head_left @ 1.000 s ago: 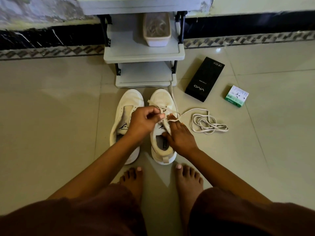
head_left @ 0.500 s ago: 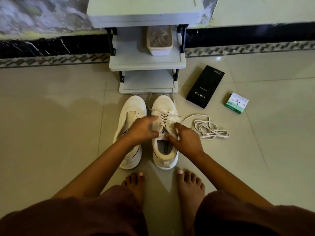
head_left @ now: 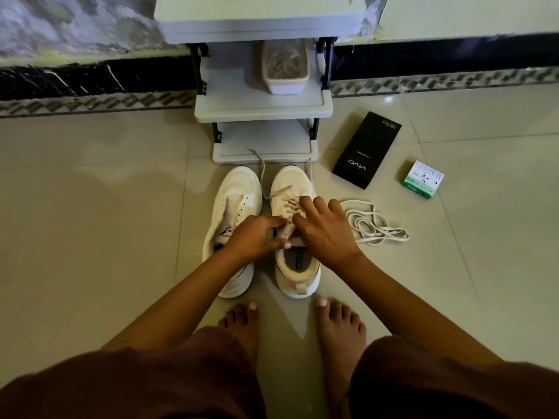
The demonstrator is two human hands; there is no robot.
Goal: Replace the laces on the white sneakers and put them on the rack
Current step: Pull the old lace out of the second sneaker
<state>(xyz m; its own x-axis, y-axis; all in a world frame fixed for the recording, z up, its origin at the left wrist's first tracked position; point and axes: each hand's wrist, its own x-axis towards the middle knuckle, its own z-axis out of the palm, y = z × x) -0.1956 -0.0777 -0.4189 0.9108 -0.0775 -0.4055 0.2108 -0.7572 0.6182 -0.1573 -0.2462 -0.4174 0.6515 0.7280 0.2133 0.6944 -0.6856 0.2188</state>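
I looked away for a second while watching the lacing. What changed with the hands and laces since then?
The right hand let go of the lace and spread its fingers over the right sneaker; the left hand shifted to pinch at its tongue. The lace ends now trail toward the rack. The left sneaker, loose lace and boxes stayed put.

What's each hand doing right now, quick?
Left hand: pinching the right sneaker at its tongue.
Right hand: open, fingers spread on the laces.

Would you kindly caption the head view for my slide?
Both hands, left and right, work the lace on the right white sneaker before a grey rack.
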